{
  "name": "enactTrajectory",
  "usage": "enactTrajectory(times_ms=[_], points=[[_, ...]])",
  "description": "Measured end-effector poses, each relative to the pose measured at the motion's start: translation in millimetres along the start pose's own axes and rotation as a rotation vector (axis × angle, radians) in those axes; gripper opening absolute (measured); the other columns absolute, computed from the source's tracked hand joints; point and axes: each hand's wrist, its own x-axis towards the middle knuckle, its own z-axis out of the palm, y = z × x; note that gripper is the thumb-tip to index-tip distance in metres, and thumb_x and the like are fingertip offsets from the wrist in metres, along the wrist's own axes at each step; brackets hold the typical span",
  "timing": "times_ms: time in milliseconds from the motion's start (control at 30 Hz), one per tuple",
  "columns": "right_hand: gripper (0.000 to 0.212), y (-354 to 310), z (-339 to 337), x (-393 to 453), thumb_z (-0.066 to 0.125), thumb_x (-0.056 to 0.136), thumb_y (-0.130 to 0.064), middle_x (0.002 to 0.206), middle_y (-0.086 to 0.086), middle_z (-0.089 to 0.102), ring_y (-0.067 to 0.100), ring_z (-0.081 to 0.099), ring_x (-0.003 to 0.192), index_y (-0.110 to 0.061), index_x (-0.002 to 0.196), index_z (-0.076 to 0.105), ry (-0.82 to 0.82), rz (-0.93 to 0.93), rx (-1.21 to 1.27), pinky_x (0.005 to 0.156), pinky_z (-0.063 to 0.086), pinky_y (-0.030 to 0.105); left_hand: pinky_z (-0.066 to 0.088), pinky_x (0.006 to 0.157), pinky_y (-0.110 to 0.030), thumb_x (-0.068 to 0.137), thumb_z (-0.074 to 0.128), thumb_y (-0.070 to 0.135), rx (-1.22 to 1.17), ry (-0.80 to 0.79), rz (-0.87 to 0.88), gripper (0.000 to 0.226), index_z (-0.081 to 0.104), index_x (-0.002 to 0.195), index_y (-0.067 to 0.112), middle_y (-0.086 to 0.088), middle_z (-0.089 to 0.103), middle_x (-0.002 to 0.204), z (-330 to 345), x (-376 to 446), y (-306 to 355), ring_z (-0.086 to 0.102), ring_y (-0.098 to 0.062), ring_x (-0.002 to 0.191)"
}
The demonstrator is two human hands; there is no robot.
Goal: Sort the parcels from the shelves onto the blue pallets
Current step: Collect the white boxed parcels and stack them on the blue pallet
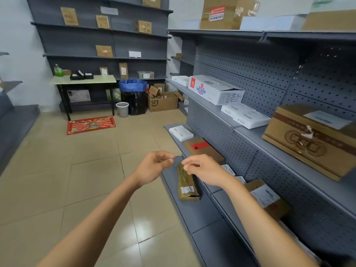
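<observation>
Hands first: my left hand [154,166] hangs loosely curled, holding nothing, and my right hand [202,170] reaches beside it, fingers bent over the top end of a taped brown parcel [187,185] on the bottom shelf [192,212]; contact I can't confirm. Beyond my fingers lies a flat brown parcel with a red label [203,149], then a white box [181,132].

Bottom shelf [194,212]: at our 3 o'clock we see a narrow brown parcel [187,185]; toward 1 o'clock lie a flat brown packet [204,149] and a white box [181,132].
Middle shelf [256,132]: we find a printed white carton [214,89], a flat white box [245,115] and a patterned brown carton [316,139].
Floor [77,170]: at 11 o'clock we see a red mat [91,124].
</observation>
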Motion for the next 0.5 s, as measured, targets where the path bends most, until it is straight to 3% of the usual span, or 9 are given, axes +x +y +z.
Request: enactTrajectory(times_ms=[200,500], points=[[0.027,5,-7,48,0.062,0.096,-0.029,0.102,-0.015,0.073,-0.001,0.069,0.090,-0.022,0.121,0.070,0.012,0.017,-0.003,0.096,0.051,0.026,0.042,0.062,-0.006,0.096,0.066,0.011,-0.027,-0.013,0.016,0.015,0.070,0.110,0.007,0.001,0.070,0.094,-9,53,-11,0.061,-0.007,0.080],[0.025,51,-60,128,0.065,0.094,-0.032,0.116,-0.018,0.071,-0.006,0.062,0.112,-0.028,0.118,0.073,0.111,-0.013,0.007,0.104,0.048,0.028,0.044,0.067,-0.009,0.095,0.067,0.011,0.010,-0.085,0.036,0.013,0.072,0.106,0.014,0.006,0.071,0.094,7,162,-11,0.063,-0.011,0.088]])
